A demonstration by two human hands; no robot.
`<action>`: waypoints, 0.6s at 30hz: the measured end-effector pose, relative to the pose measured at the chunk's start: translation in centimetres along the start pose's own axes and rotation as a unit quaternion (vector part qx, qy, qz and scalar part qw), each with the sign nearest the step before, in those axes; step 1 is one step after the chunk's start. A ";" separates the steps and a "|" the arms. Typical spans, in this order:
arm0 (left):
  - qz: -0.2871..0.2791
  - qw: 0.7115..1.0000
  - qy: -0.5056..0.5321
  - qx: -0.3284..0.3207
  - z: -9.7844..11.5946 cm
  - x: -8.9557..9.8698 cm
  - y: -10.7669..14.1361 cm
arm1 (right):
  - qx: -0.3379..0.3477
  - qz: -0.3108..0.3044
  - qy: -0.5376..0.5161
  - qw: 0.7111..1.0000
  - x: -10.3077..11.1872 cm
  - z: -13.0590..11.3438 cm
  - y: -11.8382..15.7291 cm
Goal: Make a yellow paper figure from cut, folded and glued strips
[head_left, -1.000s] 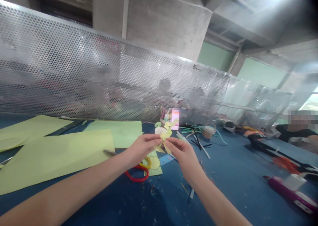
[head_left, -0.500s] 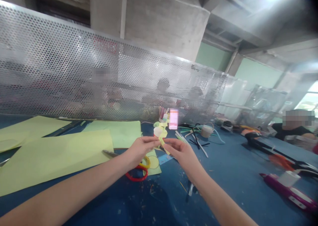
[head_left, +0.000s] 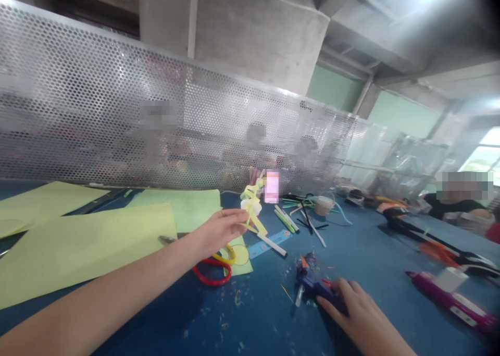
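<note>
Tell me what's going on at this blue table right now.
A person is doing papercraft by hand. The left hand holds a folded, pale yellow paper strip above the table. The right hand is at the handle of what looks like a dark blue glue gun; how firmly it grips isn't clear. Red-and-yellow-handled scissors lie beyond the left forearm, partly hidden by it, with large yellow-green paper off to the left.

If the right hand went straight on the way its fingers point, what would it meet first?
The blue glue gun, most likely: the right hand has its fingers at the handle end, though whether they are closed around it is hard to tell.
</note>
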State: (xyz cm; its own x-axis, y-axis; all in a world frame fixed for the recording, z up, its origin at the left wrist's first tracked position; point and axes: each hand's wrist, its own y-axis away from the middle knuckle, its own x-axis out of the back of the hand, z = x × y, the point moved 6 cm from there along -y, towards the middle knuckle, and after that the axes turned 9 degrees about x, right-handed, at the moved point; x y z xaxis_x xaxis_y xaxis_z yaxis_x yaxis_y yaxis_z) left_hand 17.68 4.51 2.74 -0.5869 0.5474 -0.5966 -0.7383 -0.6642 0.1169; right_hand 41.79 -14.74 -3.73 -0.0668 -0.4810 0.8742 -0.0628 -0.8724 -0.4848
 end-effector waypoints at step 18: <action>-0.076 0.996 -0.040 -0.007 0.5 -1.8 0.9 | -0.137 0.026 -0.449 0.883 6.9 -5.7 -4.7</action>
State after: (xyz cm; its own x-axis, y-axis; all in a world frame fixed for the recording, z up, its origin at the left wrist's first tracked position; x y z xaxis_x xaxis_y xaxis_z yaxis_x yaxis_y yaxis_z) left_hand 17.91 3.16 4.35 -0.4935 0.6807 -0.5414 -0.8165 -0.5770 0.0188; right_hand 35.98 -13.47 4.40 0.7319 -0.5021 0.4608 -0.3295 -0.8526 -0.4056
